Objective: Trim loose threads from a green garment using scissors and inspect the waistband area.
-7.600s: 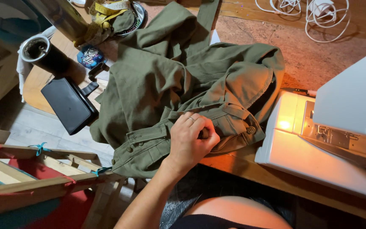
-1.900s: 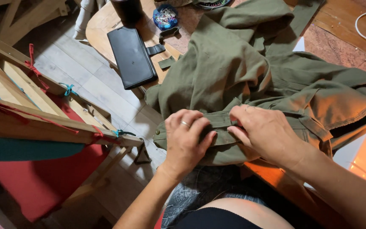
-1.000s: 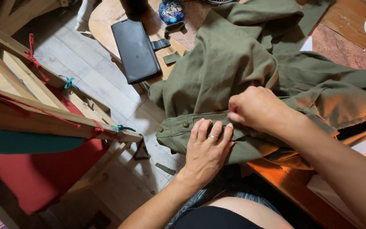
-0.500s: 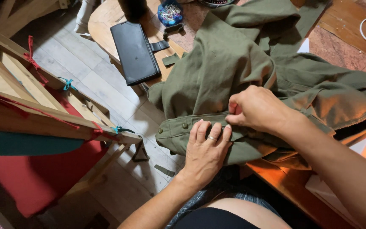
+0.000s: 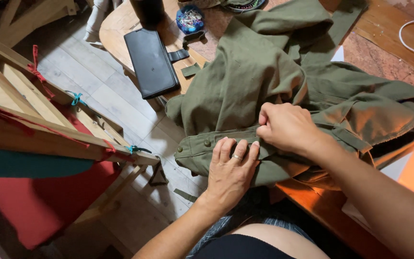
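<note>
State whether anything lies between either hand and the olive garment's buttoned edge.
Nothing visible does. The left hand lies flat on the buttoned edge of the olive garment, and the right hand pinches the same fold beside it.

Right hand (image 5: pixel 288 127) fingertips buried in green garment (image 5: pixel 250 81) fold

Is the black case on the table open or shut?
Shut. The black case lies flat on the wooden table with its cover closed; a strap tab sticks out from its right side, unfastened as far as the view shows.

A round container (image 5: pixel 190 19), apparently holding coloured pins, stands on the table's far edge.
</note>
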